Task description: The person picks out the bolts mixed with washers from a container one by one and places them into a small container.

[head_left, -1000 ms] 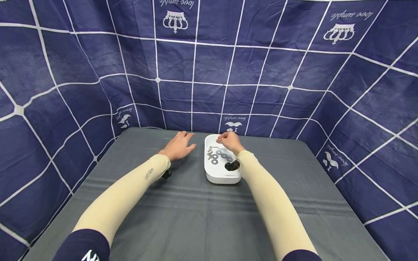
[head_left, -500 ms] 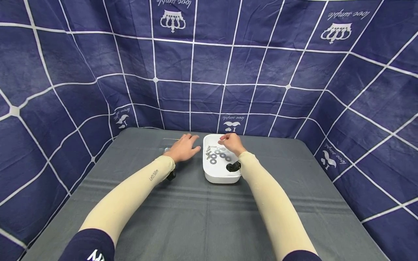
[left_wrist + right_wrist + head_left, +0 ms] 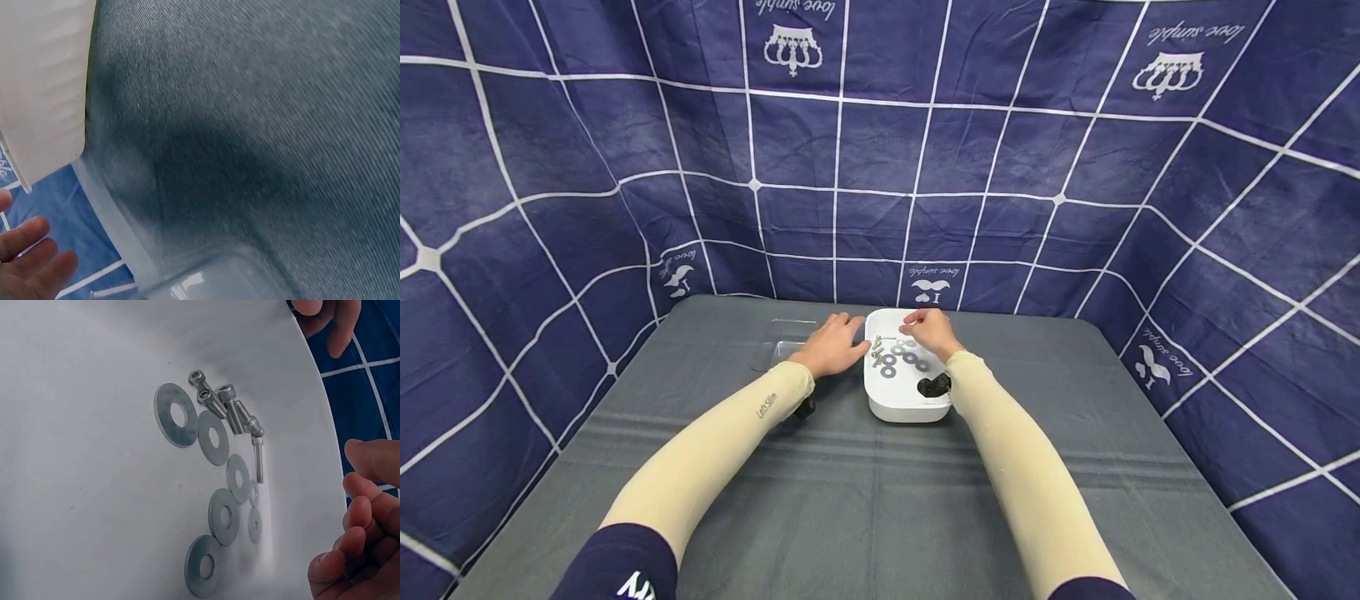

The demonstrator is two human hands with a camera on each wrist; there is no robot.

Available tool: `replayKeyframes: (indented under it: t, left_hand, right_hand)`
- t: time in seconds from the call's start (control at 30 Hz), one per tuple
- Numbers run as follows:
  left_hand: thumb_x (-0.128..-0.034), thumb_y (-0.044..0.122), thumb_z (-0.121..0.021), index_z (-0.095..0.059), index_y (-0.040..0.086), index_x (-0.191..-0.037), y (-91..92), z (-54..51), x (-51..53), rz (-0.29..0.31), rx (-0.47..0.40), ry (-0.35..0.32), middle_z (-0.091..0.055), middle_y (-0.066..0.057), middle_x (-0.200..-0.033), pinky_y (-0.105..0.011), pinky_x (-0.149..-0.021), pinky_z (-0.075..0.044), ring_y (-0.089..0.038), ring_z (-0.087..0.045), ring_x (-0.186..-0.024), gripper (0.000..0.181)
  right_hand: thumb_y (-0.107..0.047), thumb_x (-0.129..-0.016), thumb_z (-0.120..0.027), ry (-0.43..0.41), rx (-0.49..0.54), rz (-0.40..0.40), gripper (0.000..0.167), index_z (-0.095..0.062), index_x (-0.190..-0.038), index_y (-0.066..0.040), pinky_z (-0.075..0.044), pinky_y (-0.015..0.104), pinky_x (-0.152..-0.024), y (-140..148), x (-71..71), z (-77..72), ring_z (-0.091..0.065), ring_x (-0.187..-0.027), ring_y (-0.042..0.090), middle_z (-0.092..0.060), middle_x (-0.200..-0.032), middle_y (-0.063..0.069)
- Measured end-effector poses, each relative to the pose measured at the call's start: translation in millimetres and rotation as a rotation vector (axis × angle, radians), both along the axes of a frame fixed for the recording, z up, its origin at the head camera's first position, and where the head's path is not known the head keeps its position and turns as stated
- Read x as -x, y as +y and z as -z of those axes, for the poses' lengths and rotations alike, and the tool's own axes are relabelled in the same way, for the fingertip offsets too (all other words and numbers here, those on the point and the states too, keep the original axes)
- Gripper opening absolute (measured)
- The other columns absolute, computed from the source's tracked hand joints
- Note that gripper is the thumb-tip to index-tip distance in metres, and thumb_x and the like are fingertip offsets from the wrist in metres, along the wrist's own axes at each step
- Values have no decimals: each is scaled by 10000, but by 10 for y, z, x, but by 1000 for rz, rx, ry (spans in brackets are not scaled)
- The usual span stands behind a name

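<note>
Lengthwise, the white bin (image 3: 898,392) points forward; left fingers (image 3: 28,236) relaxed, right fingers (image 3: 353,540) curled (whether gripping anything, unclear).

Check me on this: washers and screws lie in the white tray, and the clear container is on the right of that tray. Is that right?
One thing is off: the clear container is on the left of the white tray, as the head view shows. The washers and screws do lie in the tray.
</note>
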State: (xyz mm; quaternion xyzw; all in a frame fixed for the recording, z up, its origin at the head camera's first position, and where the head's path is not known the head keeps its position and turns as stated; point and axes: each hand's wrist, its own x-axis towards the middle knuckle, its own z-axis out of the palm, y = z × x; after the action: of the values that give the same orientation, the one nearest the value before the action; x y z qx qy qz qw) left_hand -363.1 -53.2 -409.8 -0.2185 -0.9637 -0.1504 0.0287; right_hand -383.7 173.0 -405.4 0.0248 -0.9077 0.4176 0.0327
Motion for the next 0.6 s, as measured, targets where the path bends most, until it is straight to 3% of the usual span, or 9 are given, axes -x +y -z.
replayKeyframes:
  t: [0.6]
  left_hand:
    - [-1004,441,-525,-425,63,-1517,154,71,0,-5,17,-14,-493,-199,-1429,-505,-1100,-424,-347,-447,-1363,646]
  right_hand:
    - [-210,-874,-741,5,-25,27,248,-759,-1067,-55,-453,307,-809,-21,31,68,-563,-836,194,-643,-888,62]
